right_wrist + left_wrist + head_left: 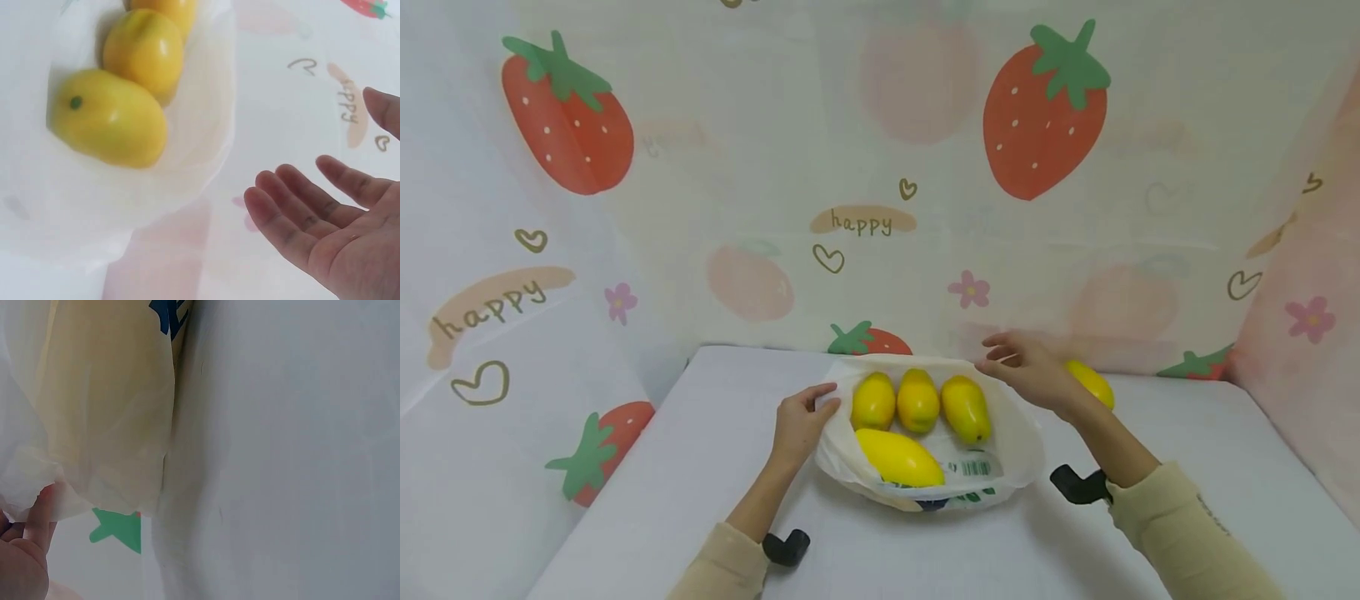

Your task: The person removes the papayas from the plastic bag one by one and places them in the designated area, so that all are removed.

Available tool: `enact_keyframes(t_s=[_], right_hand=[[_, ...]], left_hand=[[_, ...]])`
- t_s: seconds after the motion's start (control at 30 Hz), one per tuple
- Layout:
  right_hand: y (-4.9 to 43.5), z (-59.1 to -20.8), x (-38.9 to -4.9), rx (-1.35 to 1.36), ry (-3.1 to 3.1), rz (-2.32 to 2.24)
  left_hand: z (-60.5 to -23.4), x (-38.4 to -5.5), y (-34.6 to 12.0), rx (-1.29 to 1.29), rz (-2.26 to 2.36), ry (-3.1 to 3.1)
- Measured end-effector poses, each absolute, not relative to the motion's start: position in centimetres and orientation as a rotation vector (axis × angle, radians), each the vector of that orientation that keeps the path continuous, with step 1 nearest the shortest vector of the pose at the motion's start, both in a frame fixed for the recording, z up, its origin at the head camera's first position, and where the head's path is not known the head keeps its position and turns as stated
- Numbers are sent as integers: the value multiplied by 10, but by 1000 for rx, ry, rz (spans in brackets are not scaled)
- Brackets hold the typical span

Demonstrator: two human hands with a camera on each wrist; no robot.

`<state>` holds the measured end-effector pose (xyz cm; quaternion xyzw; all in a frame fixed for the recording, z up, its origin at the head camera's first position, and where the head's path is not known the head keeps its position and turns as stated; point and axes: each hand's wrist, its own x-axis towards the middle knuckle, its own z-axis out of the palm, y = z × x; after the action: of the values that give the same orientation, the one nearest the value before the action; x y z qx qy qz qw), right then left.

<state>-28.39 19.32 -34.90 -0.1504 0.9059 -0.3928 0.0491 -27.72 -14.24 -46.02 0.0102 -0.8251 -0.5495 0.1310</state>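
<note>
A white plastic bag [1018, 442] lies with its mouth spread wide on the white table. Inside it, three yellow mangoes [917, 402] sit in a row at the back, and a larger yellow fruit [902, 458] lies in front. At the bag's left rim my left hand [797, 425] pinches the thin plastic between thumb and fingers; the left wrist view shows fingertips against the bag film [112, 412]. My right hand [1026, 367] is raised by the bag's back right rim, holding nothing, its fingers [284, 228] loosely spread in the right wrist view.
Behind my right forearm, another yellow fruit [1092, 385] lies on the table [700, 467] outside the bag. A curtain [775, 125] printed with strawberries and hearts closes off the back and sides. Black wrist mounts [1078, 485] stick out from both sleeves.
</note>
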Motion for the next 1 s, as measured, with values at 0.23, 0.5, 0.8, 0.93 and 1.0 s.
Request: enact_keyframes(t_s=[0.23,0.5,0.8,0.93,1.0], right_hand=[[182,-353,-282,-424,2716,-1180],[169,-354,-278,-419,2683,-1152],[160,-357,-279,-406,2661,-1145],[154,-359,-278,-386,2632,-1148],[151,-360,-277,-385,2628,-1145]], left_hand=[[-460,-277,-142,43,-1584,-2409],[-459,-278,-143,29,-1588,-2404],[-458,-281,-142,2,-1570,-2400],[-458,-279,-142,31,-1572,-2422],[-459,-279,-142,37,-1571,-2426]])
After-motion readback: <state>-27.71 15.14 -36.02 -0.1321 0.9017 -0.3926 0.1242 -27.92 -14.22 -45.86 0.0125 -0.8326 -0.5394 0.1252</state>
